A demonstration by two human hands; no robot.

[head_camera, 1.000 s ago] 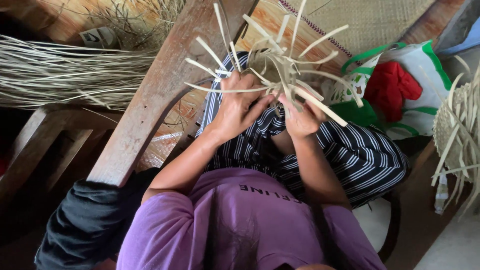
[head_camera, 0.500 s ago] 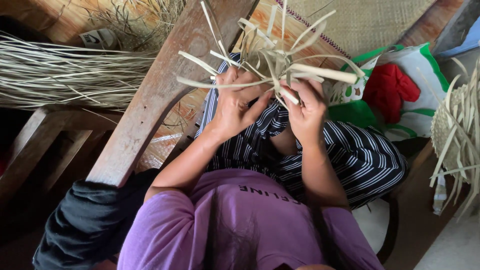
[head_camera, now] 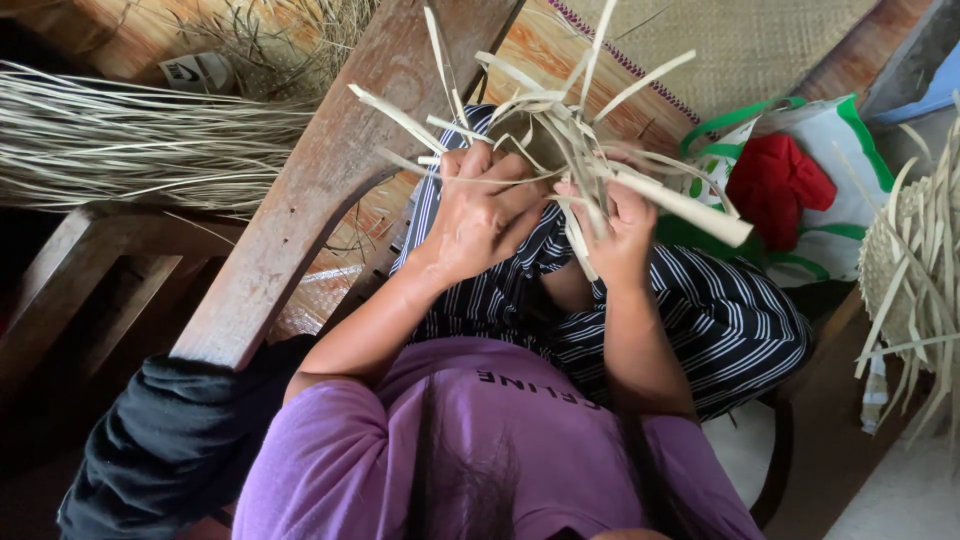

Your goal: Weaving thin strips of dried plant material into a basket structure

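Straw weave gripped by both hands, wooden armrest left, straw bundle beyond, green-trimmed bag right

Home weaving workshop, dried straw bundles, woven mat, wooden bench

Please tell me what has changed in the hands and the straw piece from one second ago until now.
Both hands kept hold of the half-woven piece of pale straw strips and turned it, so its loose ends now fan upward and one broad strip points right. The left hand stays closed under the piece; the right hand shifted its fingers among the strips. The bundle of loose pale straw and the red cloth in the bag stayed.
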